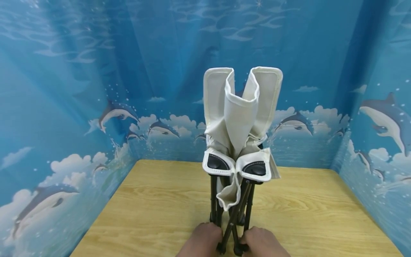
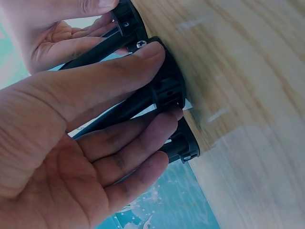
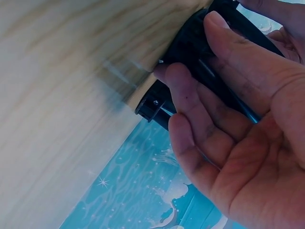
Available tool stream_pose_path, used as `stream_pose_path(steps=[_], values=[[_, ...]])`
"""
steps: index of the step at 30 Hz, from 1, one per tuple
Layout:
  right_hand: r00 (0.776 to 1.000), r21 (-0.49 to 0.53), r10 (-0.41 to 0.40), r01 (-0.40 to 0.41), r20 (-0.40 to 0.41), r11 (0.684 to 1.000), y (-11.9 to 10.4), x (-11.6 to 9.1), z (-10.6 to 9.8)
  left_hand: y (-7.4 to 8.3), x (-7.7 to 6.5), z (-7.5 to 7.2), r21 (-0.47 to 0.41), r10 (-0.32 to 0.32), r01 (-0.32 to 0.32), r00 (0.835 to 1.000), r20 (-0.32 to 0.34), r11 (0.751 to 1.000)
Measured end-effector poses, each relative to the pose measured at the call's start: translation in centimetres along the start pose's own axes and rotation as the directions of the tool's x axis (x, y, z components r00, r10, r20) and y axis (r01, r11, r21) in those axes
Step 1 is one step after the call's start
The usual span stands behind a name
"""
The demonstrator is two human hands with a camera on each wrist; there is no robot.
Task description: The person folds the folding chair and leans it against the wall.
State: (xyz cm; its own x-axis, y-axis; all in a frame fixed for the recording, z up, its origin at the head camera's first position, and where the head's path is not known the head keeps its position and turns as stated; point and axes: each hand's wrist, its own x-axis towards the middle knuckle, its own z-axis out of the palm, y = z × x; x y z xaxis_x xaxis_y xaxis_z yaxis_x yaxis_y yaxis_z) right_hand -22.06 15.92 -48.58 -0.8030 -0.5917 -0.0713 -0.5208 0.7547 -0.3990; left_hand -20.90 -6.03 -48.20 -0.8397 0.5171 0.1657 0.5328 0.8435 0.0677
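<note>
A small folding chair stands upright and folded together on the table, with white fabric on top and dark legs bunched below. Black corner patches mark the front of its seat. Low at the near side, my left hand grips a leg end. In the left wrist view the thumb and fingers pinch a black plastic foot right at the tabletop. Opposite it, my right hand holds another leg end, its thumb and fingers around a black foot in the right wrist view.
The wooden table extends to both sides of the chair and behind it. A blue curtain printed with dolphins and clouds surrounds the table at the back and sides.
</note>
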Motion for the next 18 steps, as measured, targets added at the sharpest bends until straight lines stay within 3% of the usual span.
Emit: stream_pose_path(steps=[10, 18], values=[[0.998, 0.042, 0.049, -0.051, 0.046, 0.998, -0.17, 0.23, -0.34, 0.28, 0.08, 0.04, 0.029, -0.035, 0.036, 0.999, -0.013, 0.999], [0.998, 0.036, 0.052, -0.054, 0.034, 0.998, 0.02, 0.42, 0.15, 0.94, -0.01, 0.14, 0.06, -0.154, 0.153, 0.988, 0.001, 0.986]])
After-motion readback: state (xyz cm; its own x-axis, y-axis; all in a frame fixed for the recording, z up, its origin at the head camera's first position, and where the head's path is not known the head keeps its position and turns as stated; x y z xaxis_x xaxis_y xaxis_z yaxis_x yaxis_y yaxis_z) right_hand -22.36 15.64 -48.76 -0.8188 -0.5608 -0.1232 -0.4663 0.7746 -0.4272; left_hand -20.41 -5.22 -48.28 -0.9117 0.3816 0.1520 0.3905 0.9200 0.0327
